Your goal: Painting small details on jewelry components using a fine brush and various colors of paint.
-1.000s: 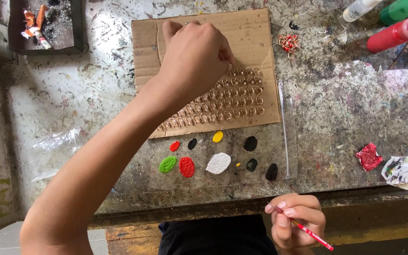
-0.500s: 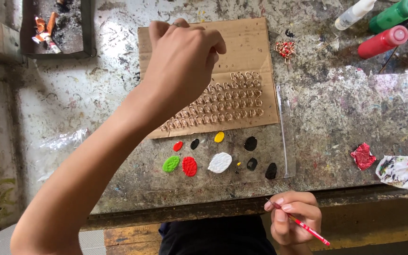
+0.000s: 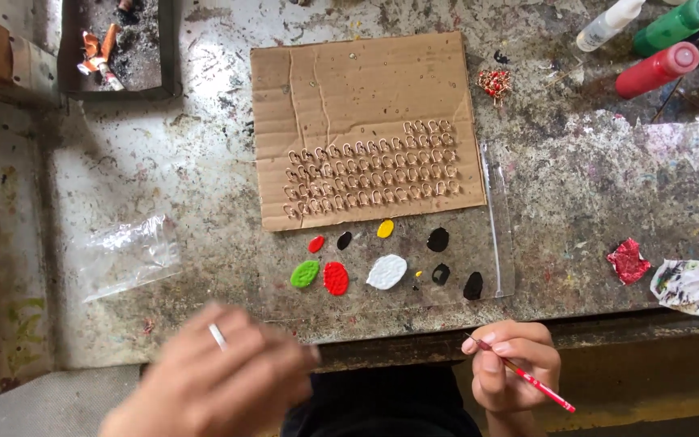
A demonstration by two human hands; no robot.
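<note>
Fingers of the right hand (image 3: pixel 511 368) are pinching a thin red-handled paintbrush (image 3: pixel 527 379) at the near edge of the scarred grey desk (image 3: pixel 608 186), its long axis slanting from the tip at upper left down to the lower right. Just beyond that tip, a clear plastic sheet (image 3: pixel 491 243) is carrying blobs of paint, the white blob (image 3: pixel 387 272) and the black blobs (image 3: pixel 456 263) lying closest, so the right hand is much the nearer one to them. The left hand (image 3: pixel 220 376) is hanging blurred over the near edge, loosely curled, holding nothing that shows. Farther back, a brown cardboard sheet (image 3: pixel 349 81) is bearing rows of small looped wire pieces (image 3: pixel 370 174). Paint bottles (image 3: pixel 657 40) are lying at the far right corner.
</note>
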